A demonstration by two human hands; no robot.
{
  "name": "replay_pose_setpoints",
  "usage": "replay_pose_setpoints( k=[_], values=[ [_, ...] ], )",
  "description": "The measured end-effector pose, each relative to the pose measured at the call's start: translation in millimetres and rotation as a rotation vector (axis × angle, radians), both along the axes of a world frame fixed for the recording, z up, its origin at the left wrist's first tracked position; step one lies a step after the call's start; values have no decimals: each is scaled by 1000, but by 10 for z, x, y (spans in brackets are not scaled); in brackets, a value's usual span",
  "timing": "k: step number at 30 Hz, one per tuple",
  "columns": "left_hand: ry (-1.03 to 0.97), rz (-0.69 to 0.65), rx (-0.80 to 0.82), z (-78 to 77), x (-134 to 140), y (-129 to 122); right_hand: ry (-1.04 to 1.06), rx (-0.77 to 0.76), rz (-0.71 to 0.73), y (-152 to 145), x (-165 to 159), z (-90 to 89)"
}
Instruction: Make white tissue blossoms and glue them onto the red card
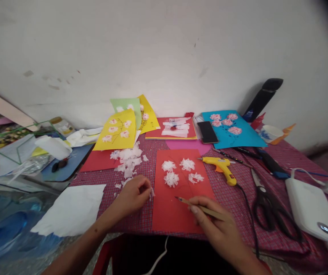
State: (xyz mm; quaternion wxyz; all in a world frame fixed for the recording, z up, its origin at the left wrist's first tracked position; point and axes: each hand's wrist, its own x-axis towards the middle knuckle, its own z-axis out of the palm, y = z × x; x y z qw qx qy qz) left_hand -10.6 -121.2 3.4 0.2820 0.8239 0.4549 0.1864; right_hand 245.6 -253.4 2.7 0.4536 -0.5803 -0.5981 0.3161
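Note:
My right hand [217, 227] is closed round a wooden-handled paintbrush [201, 208], its dark tip hovering at or just above a red sheet [164, 217]. Whether the tip touches the sheet I cannot tell. On that sheet sit several white crumpled-paper flowers, among them a fuller one [171, 179] and a partly formed ring of petals [196, 177], with thin dark branch lines between them. At the sheet's left edge my left hand [137, 193] is closed in a pinch, a small scrap of white tissue paper [151, 192] showing at its fingertips.
Torn tissue pieces [131, 156] lie behind my left hand. To the right are a yellow glue gun [222, 166], black scissors [267, 208] and a white power bank [312, 208]. Farther back are a phone [207, 132], a blue flower picture [224, 142] and a yellow one [118, 131].

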Motion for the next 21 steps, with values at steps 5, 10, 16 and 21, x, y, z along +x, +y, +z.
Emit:
replay_pose_setpoints(
  k=[5, 10, 16, 21],
  values=[
    [-325, 85, -282, 81, 190, -164, 32, 33, 47, -10, -82, 91],
    [-535, 104, -576, -17, 436, -251, 127, 61, 32, -88, -119, 117],
    [-616, 81, -637, -42, 616, -283, 95, 33, -28, -80, -84, 37],
    [-563, 48, -624, 57, 662, -296, 97, 8, -54, -43, -68, -19]
  ],
)
